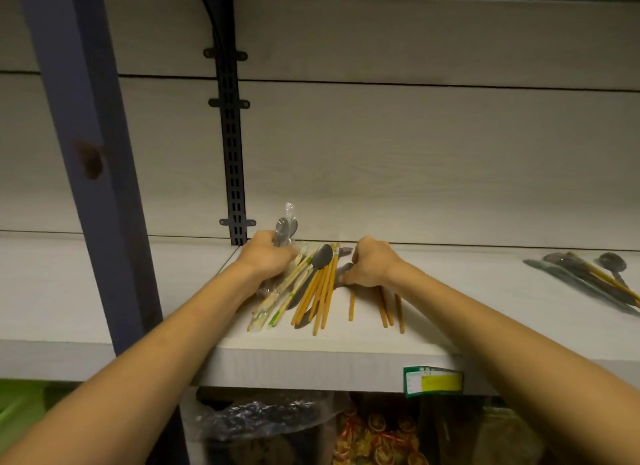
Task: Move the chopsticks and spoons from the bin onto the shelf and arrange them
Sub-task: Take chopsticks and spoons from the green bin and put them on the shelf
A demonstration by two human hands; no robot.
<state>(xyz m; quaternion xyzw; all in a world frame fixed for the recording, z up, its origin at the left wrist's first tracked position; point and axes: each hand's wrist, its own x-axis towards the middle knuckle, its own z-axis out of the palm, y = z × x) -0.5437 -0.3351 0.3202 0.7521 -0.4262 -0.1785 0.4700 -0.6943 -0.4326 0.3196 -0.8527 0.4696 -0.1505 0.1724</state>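
Both arms reached over the front edge of the pale shelf (346, 353). The left hand (266, 256) was curled around a clear plastic pack of metal spoons (286, 227), whose bowls stuck up above the knuckles near the black slotted rail (232, 152) on the back wall. Under and just beside that hand lay wrapped chopsticks (277, 305), fanned toward the shelf edge. Next to them sat a bunch of bare yellow chopsticks (320, 293) with a dark spoon (322, 256) lying across their far ends. The right hand (369, 265) was curled, fingers down on the shelf, and seemed to pinch a dark spoon handle (346, 268), though the grip was partly hidden. A few loose chopsticks (384, 307) poked out from under that hand. Well apart, at the far right of the shelf, lay another pile of utensils (588, 277). A green and yellow label (433, 381) was stuck on the shelf's front edge, and bagged goods (263, 419) sat below.
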